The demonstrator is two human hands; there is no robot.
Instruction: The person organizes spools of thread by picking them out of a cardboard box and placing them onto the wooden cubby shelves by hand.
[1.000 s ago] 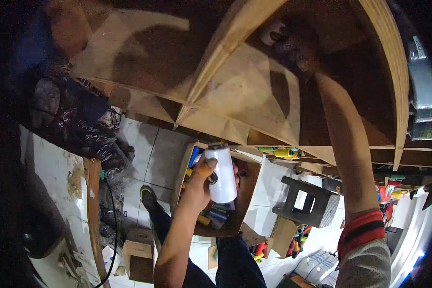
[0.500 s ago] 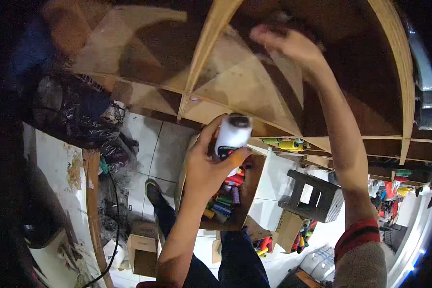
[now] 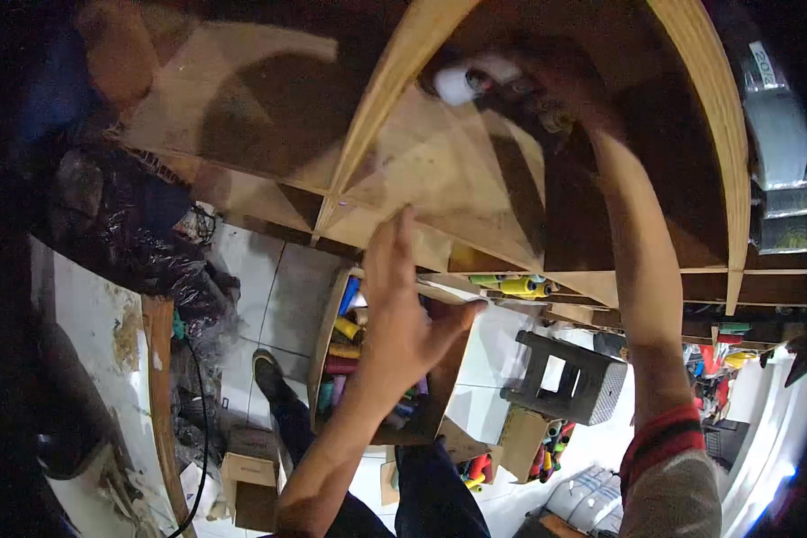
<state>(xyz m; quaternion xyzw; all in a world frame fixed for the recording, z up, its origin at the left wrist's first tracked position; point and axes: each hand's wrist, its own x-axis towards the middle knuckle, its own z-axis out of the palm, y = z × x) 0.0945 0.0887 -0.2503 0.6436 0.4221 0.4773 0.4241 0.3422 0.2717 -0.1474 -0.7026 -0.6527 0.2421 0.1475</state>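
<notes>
My left hand (image 3: 396, 314) is open with nothing in it, thumb and fingers apart. It hovers over an open cardboard box (image 3: 455, 377) holding several coloured thread spools (image 3: 343, 350). My right hand (image 3: 569, 85) reaches into a wooden shelf compartment, blurred and in deep shadow, so its fingers do not show clearly. Just left of it is a white cylinder (image 3: 457, 85) with a dark end, lying tilted among other small blurred objects. Whether the right hand grips any of these cannot be made out.
Wooden dividers (image 3: 368, 117) stand on both sides of the compartment. A dark plastic stool (image 3: 565, 377) is on the tiled floor, near boxes of spools (image 3: 524, 439). Black plastic bags (image 3: 143, 233) lie left. Clear-wrapped packs (image 3: 785, 152) sit far right.
The white cylinder in my left hand has left it, and that hand has opened. A white cylinder now shows beside my right hand in the compartment. The view has shifted slightly.
</notes>
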